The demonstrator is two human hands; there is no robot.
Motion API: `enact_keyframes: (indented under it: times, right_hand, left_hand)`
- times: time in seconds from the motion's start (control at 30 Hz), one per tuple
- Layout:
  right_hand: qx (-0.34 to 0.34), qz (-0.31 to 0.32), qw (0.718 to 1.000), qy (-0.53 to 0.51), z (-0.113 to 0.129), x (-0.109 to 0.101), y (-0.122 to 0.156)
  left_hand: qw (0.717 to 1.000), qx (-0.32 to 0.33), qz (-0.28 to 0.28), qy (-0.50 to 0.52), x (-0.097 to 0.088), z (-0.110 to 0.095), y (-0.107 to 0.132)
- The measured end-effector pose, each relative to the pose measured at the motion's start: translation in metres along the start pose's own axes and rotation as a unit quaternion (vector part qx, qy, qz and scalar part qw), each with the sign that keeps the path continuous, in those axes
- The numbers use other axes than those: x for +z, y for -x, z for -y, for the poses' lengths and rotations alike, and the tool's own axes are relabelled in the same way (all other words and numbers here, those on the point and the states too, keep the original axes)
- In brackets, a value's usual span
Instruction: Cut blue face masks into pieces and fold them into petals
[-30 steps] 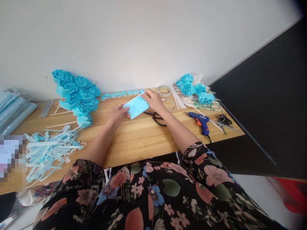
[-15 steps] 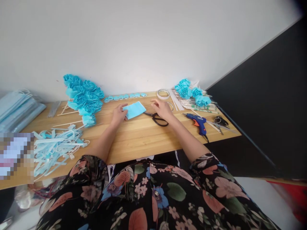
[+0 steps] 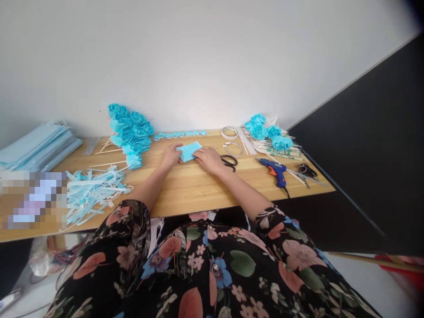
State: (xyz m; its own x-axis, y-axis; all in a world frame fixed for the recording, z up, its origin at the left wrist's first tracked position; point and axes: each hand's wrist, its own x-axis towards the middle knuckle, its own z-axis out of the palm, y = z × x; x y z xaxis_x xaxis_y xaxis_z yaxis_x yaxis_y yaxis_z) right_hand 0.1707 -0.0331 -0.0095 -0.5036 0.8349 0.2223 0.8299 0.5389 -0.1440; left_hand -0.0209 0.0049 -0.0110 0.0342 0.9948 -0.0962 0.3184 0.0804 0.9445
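Note:
A light-blue piece of mask fabric lies flat on the table between my hands. My left hand pinches its left end, thumb on top. At the right end, my right hand grips the near corner, with its fingertips on the fabric. Black-handled scissors lie just beyond my right hand, which hides their blades. Behind, a row of small rolled blue pieces runs along the wall side.
Blue fabric roses on sticks stand left, near cut mask strips and stacked masks. At right are tape rolls, a blue glue gun and more roses on wrapped sticks.
My right hand has moved left from above the scissors to the fabric's right end. My left hand still holds the fabric. The view has shifted slightly.

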Motion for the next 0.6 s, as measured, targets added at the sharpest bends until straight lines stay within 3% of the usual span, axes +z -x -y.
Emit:
enact_keyframes:
  times: [0.1,0.23,0.3,0.4,0.5,0.6]
  right_hand:
    - [-0.003,0.021,1.000,0.017,0.004,0.000,0.003]
    - [-0.024,0.009,1.000,-0.007,0.001,-0.002,0.013]
    - [-0.015,0.001,0.999,-0.040,-0.001,-0.002,0.017]
    - [0.046,-0.017,0.991,-0.125,-0.006,0.000,0.019]
    - [0.121,-0.051,0.964,-0.232,-0.014,0.003,0.016]
    - [0.156,-0.094,0.928,-0.325,-0.021,0.002,0.012]
  left_hand:
    - [0.999,-0.021,0.030,0.010,-0.004,0.002,0.009]
    - [0.994,-0.040,0.100,0.013,-0.017,0.009,0.027]
    - [0.993,-0.038,0.108,0.029,-0.025,0.013,0.034]
    - [0.998,-0.007,0.053,0.025,-0.035,0.015,0.040]
    - [0.998,0.048,-0.032,0.025,-0.038,0.009,0.048]
    - [0.993,0.082,-0.022,0.076,-0.032,-0.003,0.058]
